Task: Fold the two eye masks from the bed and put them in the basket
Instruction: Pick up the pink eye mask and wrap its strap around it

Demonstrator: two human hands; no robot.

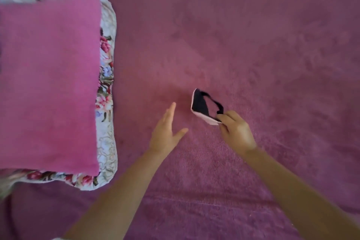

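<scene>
One eye mask (201, 106), dark navy inside with a pale pink outer edge and a black strap, is folded over and held just above the pink bed cover (253, 45). My right hand (235, 132) pinches its lower right corner together with the strap. To the left of the mask, my left hand (167, 132) hovers flat, fingers spread, holding nothing. I see neither a second eye mask nor a basket in this view.
A bright pink pillow (48, 84) lies at the left on top of a floral pillow (106, 87), whose edge shows along the right and bottom. The pink cover stretches across the rest of the view.
</scene>
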